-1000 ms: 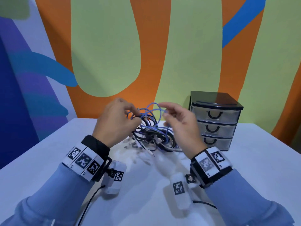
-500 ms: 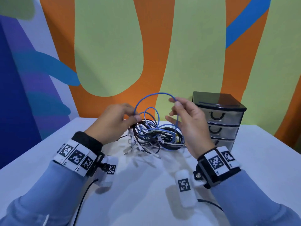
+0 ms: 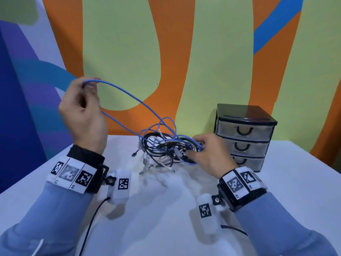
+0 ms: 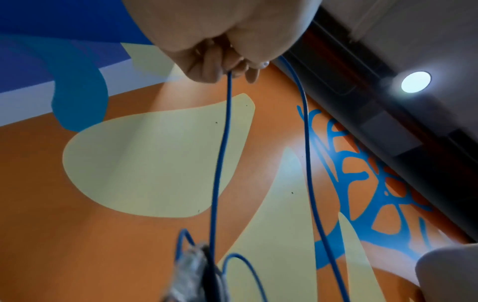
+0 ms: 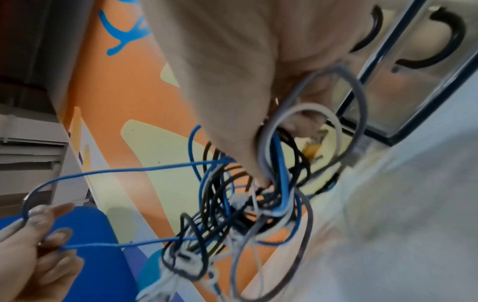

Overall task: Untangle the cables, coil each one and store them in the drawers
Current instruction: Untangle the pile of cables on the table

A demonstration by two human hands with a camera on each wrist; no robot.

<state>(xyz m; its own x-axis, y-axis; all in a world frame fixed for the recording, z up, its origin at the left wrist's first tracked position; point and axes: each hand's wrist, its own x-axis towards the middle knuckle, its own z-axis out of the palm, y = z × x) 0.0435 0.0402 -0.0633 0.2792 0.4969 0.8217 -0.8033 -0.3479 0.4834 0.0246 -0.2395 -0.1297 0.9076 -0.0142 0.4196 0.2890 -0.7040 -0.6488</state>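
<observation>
While our left hand (image 3: 83,111) lifts a loop of thin blue braided cable (image 3: 129,97) up and to the left, the risk lies down in the tangled bundle of black, white and blue cables (image 3: 166,148) on the white surface (image 3: 166,209). We judge that the blue strand can cinch a knot tighter if we pull harder, since both its legs run back into the same snarl. A loose connector may also snag on a neighbouring loop and drag the whole bundle off the surface, toward us or against the small three-drawer plastic cabinet with black handles (image 3: 243,137) just beside it.

Left grip: thumb and forefinger pressed together on the top of the blue loop, other fingers curled; the wrist view shows the cable (image 4: 222,143) leaving the fingertips (image 4: 214,67) and dropping straight down.

Right grip: our right hand (image 3: 208,154) rests on the bundle's right side, fingers hooked through several strands (image 5: 276,173), pinning it down. How tightly, we cannot tell; the view is blurred.

All three drawers are closed. Nothing is coiled yet.
</observation>
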